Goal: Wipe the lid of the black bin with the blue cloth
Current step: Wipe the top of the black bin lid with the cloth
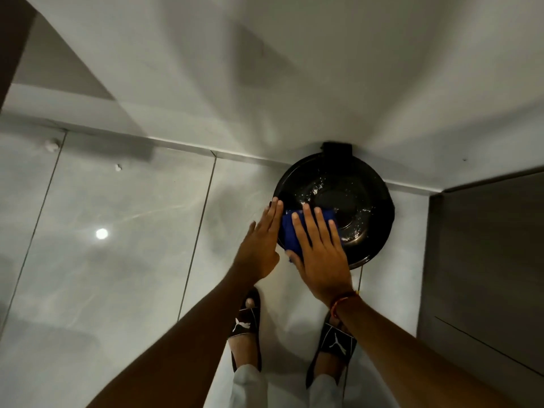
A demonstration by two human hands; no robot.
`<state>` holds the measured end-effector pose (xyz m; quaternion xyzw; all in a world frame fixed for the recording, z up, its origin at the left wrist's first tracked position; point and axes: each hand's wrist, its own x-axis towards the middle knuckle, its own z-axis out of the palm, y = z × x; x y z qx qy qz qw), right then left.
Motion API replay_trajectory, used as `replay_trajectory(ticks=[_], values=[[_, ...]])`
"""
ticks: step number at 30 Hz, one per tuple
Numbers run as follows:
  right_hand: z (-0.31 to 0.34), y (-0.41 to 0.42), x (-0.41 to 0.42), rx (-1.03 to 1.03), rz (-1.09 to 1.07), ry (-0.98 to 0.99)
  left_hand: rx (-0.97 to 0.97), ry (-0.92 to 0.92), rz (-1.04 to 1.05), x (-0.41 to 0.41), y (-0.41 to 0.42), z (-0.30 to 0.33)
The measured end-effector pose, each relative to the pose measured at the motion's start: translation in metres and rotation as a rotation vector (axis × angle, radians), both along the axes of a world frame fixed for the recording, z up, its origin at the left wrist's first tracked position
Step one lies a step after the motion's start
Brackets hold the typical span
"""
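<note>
A round black bin stands against the white wall, its shiny lid (350, 198) flecked with white specks. The folded blue cloth (290, 231) lies on the lid's left part. My right hand (319, 251) presses flat on the cloth with its fingers spread, covering most of it. My left hand (260, 242) is flat and open beside the bin, its fingertips touching the lid's left rim.
The glossy grey tiled floor (117, 260) spreads to the left, with two small white lumps (52, 145) near the skirting. A dark cabinet (485, 260) stands close on the right. My feet in black slides (245, 322) are just in front of the bin.
</note>
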<state>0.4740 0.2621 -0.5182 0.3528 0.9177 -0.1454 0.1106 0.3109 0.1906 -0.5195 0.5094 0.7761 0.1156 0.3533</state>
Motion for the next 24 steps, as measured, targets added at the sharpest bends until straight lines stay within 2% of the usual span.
replay_trajectory(ticks=[6, 9, 14, 18, 24], values=[[-0.003, 0.018, -0.019, 0.052, -0.014, -0.064, -0.090, 0.139, 0.004, 0.015, 0.001, -0.012], [0.002, 0.039, -0.042, 0.059, -0.091, -0.032, -0.096, 0.198, -0.034, 0.012, 0.000, -0.009], [0.005, 0.081, -0.067, 0.068, -0.126, -0.010, -0.129, 0.189, -0.030, 0.012, 0.002, -0.007], [0.001, 0.059, -0.059, 0.090, -0.146, -0.004, -0.152, 0.256, -0.041, 0.015, 0.002, -0.010], [-0.005, 0.002, -0.005, 0.081, -0.123, -0.016, -0.156, 0.295, -0.084, 0.013, 0.007, -0.007]])
